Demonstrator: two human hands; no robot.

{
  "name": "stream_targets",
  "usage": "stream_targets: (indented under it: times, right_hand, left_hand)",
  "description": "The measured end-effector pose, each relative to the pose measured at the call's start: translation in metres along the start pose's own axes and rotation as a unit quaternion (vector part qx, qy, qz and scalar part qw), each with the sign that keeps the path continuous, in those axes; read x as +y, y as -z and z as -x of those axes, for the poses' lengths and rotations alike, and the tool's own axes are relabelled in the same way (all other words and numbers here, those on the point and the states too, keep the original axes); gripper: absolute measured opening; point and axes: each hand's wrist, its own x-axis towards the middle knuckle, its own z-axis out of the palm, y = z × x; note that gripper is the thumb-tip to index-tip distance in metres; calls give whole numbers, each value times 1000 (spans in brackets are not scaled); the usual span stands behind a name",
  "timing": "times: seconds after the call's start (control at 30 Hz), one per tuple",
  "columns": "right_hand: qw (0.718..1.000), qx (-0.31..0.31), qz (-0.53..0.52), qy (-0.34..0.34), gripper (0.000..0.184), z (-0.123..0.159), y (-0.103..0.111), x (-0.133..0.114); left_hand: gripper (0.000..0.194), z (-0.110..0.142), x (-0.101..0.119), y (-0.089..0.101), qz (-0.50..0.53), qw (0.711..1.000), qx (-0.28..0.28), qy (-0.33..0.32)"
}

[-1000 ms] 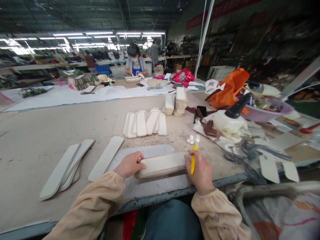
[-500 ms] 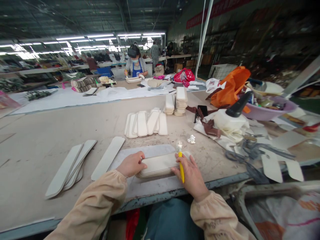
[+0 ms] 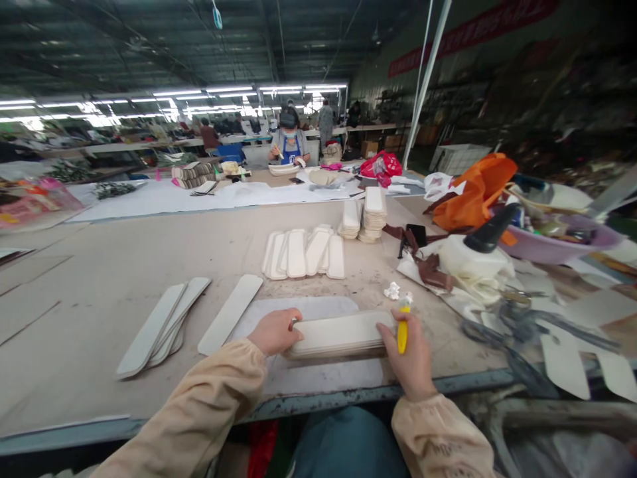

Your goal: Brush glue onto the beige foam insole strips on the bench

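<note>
A stack of long cream strips with rounded ends (image 3: pixel 343 333) lies near the table's front edge, on pale sheets. My left hand (image 3: pixel 275 332) pinches its left end, thumb on top. At the right end, my right hand (image 3: pixel 412 355) touches the stack with thumb and fingers while also holding a yellow-handled tool (image 3: pixel 403 332); its whitish tip points away from me and its kind is unclear. Left of the stack lie a single strip (image 3: pixel 230 315) and a fanned pile of strips (image 3: pixel 153 328). Beyond it several shorter cream pieces (image 3: pixel 296 253) overlap in a row.
Two piles of cream pieces (image 3: pixel 374 214) stand farther back. To the right are a white container with a black spout (image 3: pixel 480 262), scissors (image 3: pixel 517 325), an orange bag (image 3: pixel 480 189) and a lilac basin (image 3: pixel 552 242). A person in a blue apron (image 3: pixel 290 147) works across the table.
The view has shifted, so the scene sits farther right. My right hand has moved to the stack's right end, carrying the yellow-handled tool. My left hand stays at the left end.
</note>
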Motion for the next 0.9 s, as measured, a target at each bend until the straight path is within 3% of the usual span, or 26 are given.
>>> stream_targets:
  times: [0.2,0.3,0.37,0.5,0.53,0.6,0.67,0.73,0.9]
  right_hand:
    - [987,73,-138,28,36,-2,-3,-8]
    - [957,103,-271,-13,42,-8,-4,-17]
    - [922,120,-365,-43,48,-14,-1,-24]
    - [864,145,-475,-84,55,-22,3,-31]
    - [859,150,-479,-97,56,-22,3,-32]
    - [856,156,-476,-129,58,-23,3,-32]
    - [854,160,-470,-154,57,-22,1,-31]
    - [855,161,-464,-166,55,-21,1,-31]
    - [871,124,-446,-165,51,-19,1,-25]
  left_hand:
    - [23,4,-4,-5,81,993,80,-10]
    - [20,10,-5,-5,222,970,93,-1]
    - [25,17,-3,-6,395,913,95,26]
    - [40,36,8,-15,699,701,123,73]
    - [40,41,13,-19,736,662,119,75]
    - [41,47,21,-29,776,619,106,67]
    - [46,51,28,-38,784,609,104,52]
    - [49,53,33,-45,773,618,132,53]
    - [42,52,37,-47,729,642,209,115]
